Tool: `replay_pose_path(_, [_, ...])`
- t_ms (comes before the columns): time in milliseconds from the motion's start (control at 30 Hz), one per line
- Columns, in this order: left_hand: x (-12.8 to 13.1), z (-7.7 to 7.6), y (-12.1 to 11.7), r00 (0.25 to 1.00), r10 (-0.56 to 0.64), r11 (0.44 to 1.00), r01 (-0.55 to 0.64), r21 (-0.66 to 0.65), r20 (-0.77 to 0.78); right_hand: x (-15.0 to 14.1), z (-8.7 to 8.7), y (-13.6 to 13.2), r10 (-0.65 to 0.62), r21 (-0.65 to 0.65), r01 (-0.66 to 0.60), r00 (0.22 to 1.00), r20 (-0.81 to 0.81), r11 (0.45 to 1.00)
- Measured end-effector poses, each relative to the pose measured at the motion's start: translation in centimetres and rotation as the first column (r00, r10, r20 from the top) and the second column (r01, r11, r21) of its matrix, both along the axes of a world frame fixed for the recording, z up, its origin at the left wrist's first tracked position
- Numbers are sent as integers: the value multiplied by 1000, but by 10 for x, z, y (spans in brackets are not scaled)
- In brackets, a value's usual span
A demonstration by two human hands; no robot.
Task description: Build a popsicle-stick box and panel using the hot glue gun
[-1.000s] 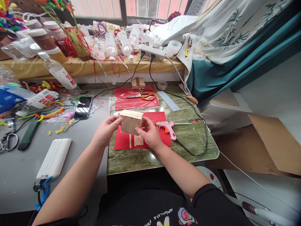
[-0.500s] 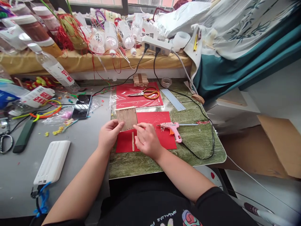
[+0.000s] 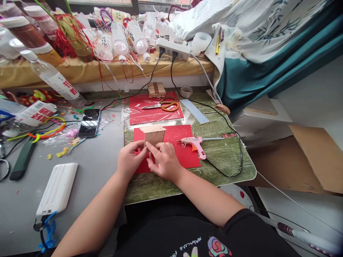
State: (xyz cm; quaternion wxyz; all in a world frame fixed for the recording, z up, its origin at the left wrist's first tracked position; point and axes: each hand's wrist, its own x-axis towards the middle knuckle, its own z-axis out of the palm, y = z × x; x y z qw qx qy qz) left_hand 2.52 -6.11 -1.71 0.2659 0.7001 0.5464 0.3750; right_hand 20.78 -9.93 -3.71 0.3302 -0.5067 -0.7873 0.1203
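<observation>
A small wooden panel (image 3: pixel 154 137) of craft sticks stands tilted above the lower red sheet (image 3: pixel 184 157), its stepped stick ends along the top edge. My left hand (image 3: pixel 132 157) pinches its lower left corner between thumb and fingers. My right hand (image 3: pixel 166 161) is closed at the bottom edge, its index finger reaching across to the left thumb and its other fingers curled. A single craft stick on the red sheet is mostly hidden behind the right hand. Right of the hands lies a pink hot glue gun (image 3: pixel 197 145) with a glue stick in its back.
Gold-handled scissors (image 3: pixel 168 104) rest on a wrapped red sheet (image 3: pixel 139 116), below a bundle of craft sticks (image 3: pixel 157 90). Glue sticks (image 3: pixel 194 111) lie to the right. A phone (image 3: pixel 89 122) and white power bank (image 3: pixel 57 187) are at left. A power strip (image 3: pixel 174 49) sits on the ledge.
The panel has moved right and tipped up, so its top edge of stick ends now shows. My left hand has come closer to the right hand, and the view has shifted slightly.
</observation>
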Motion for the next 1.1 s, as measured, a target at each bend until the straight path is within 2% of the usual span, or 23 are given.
replay_pose_path(267, [-3,-1,1,1000,27,1000,-27,-13,-4,0,-3,3,11,1,-11,1000,-20,1000])
replay_pose_path(633, [-6,-8,5,1000,-13,999,14,40,-10,2,-4,5,12,10,-12,999,-42,1000])
replay_pose_path(1100, [-4,-9,7,997,36,999,-33,-40,67,6,-3,6,8,-5,-8,995,-104,1000])
